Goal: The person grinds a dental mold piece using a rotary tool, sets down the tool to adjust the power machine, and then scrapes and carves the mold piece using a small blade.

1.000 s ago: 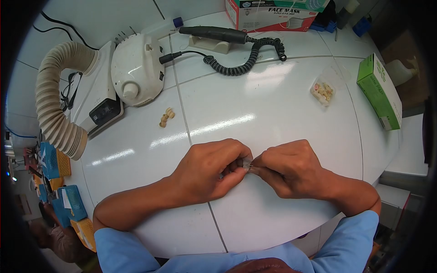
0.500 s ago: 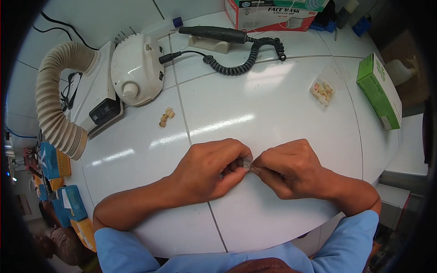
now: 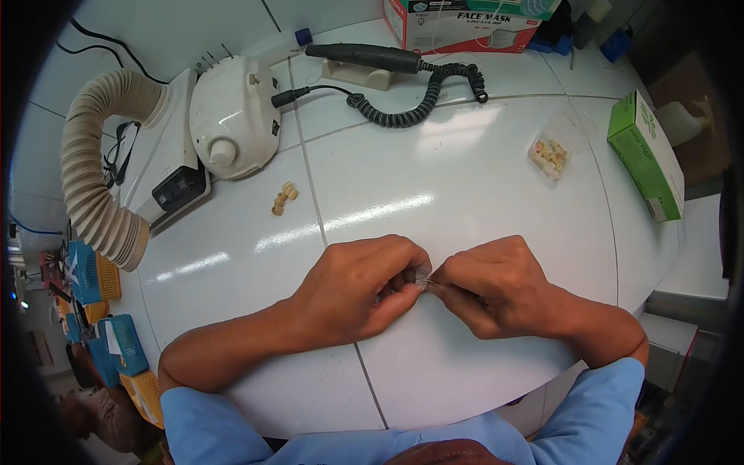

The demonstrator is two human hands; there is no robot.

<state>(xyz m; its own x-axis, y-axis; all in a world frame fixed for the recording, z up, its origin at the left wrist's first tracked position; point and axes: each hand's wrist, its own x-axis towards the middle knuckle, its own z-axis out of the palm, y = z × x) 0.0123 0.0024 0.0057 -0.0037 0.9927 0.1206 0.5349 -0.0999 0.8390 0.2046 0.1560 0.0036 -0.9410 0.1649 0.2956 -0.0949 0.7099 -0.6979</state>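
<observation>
Fingertips of my left hand [image 3: 364,287] and my right hand [image 3: 496,287] meet over the white tiled table [image 3: 465,372]. Between them is a tiny, thin, shiny piece [image 3: 424,280], too small to name and partly covered by the fingers. My left hand is closed in a pinch at this spot. The thumb and forefinger of my right hand are pinched there too. Several small cream-coloured pieces [image 3: 284,198] lie on the table beyond my left hand. To the upper right, a small clear box [image 3: 549,156] holds many small cream and pinkish pieces.
A white control unit [image 3: 232,116] and ribbed hose [image 3: 89,170] stand at left. A black handpiece [image 3: 360,56] with a coiled cord rests on its stand at the back. A face mask box [image 3: 473,27] and a green box [image 3: 645,155] flank the rear and right.
Hardly anything differs. Both hands stay in the same place, pinched together, with only a very slight shift at the fingertips.
</observation>
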